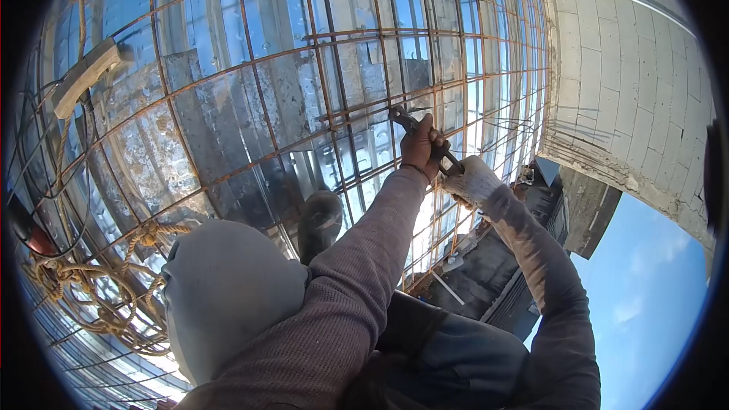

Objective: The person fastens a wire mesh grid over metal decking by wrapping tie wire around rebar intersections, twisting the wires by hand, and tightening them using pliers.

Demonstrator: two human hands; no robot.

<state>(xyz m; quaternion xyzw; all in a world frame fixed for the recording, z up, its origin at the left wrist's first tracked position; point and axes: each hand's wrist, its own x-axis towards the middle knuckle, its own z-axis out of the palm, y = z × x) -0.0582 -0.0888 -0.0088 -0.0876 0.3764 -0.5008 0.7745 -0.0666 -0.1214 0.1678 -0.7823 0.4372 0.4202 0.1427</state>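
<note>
My left hand (419, 146), bare, is closed around a dark metal tool that looks like pincers (453, 165), just behind its head. The tool's head (399, 115) sits against or just in front of a crossing in the rusty rebar grid (334, 125); I cannot tell whether it touches the bars. My right hand (474, 181), in a whitish knitted glove, is closed at the other end of the tool. Its fingertips are partly hidden. Thin wire seems to stick out near the tool's head.
Corrugated metal decking (220, 121) lies under the bars. Knotted rope (114, 296) and a wooden block (85, 80) are at the left. A boot (319, 220) and a grey-covered knee (228, 296) are below. A block wall (630, 68) borders the right; beyond the decking edge is a drop.
</note>
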